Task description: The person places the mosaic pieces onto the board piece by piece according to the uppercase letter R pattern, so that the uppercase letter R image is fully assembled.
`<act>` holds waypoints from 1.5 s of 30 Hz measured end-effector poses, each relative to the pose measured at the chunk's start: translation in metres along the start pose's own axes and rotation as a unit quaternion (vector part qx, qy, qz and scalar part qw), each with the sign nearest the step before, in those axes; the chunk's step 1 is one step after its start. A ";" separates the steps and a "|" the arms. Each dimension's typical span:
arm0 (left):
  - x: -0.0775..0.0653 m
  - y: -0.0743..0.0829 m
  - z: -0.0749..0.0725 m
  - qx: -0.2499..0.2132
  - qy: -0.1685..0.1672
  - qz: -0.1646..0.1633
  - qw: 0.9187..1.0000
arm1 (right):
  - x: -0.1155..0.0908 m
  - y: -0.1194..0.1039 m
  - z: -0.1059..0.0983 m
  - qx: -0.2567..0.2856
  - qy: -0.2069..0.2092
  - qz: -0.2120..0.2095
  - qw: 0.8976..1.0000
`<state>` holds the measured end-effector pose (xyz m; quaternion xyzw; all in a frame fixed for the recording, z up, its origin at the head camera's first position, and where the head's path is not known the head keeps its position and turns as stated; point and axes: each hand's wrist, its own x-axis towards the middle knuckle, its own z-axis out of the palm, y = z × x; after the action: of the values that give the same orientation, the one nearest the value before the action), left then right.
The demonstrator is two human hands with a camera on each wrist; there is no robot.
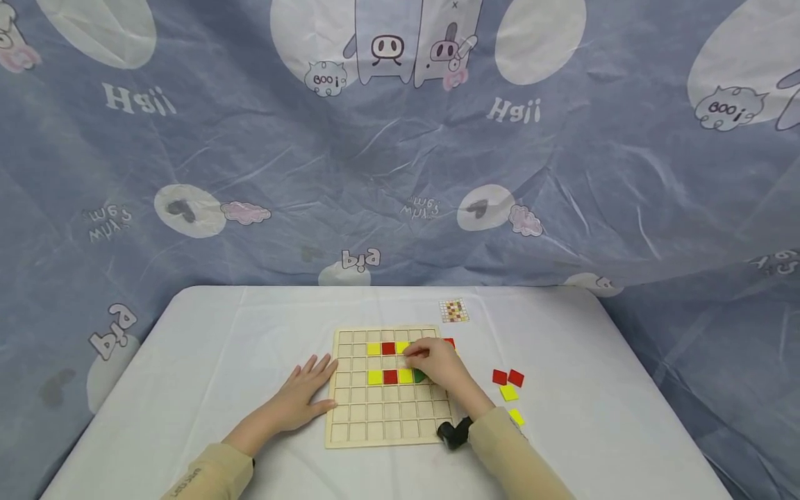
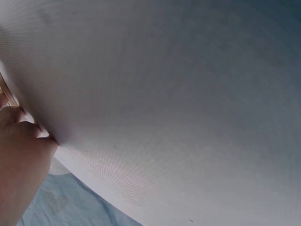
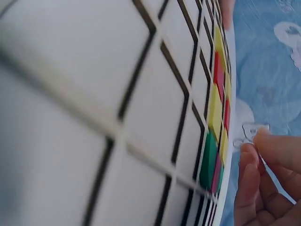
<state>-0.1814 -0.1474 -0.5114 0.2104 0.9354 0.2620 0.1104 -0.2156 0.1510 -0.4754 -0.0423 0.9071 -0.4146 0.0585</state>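
Observation:
A wooden grid board [image 1: 356, 434] lies flat on the table. My left hand [image 1: 300, 396] rests beside it with fingers spread, fingertips and thumb touching its left edge. Over the board's upper right part, my right hand [image 1: 437, 361] pinches a small thin tile, whose reddish edge [image 3: 261, 163] shows between thumb and finger in the right wrist view. Two rows of tiles sit in the grid, among them a yellow tile [image 1: 373, 348], a red tile [image 1: 390, 376] and a green tile [image 1: 419, 376]. The right hand hides part of the upper row.
Right of the board lie loose red tiles [image 1: 500, 376] and yellow tiles [image 1: 509, 393]; the right sleeve partly covers some. A small printed pattern card [image 1: 453, 310] lies behind the board. A black wrist camera [image 1: 453, 434] hangs over the board's front right corner. A patterned curtain [image 1: 375, 153] stands behind.

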 end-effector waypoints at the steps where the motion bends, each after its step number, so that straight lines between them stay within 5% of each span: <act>1: 0.000 0.000 0.000 -0.001 -0.001 0.000 1.000 | 0.001 0.003 -0.004 0.002 0.006 0.003 1.000; 12: -0.001 -0.001 0.001 -0.001 -0.001 -0.003 1.000 | 0.013 0.046 -0.047 -0.007 0.101 0.075 0.992; 37: -0.001 0.002 -0.002 -0.003 -0.004 -0.009 1.000 | 0.028 0.054 -0.046 -0.027 0.036 0.111 0.993; 45: 0.000 0.000 -0.001 0.001 -0.004 -0.012 1.000 | 0.021 0.056 -0.052 -0.045 0.052 0.096 0.993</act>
<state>-0.1815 -0.1478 -0.5103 0.2008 0.9375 0.2590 0.1172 -0.2456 0.2234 -0.4859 0.0643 0.9266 -0.3671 0.0493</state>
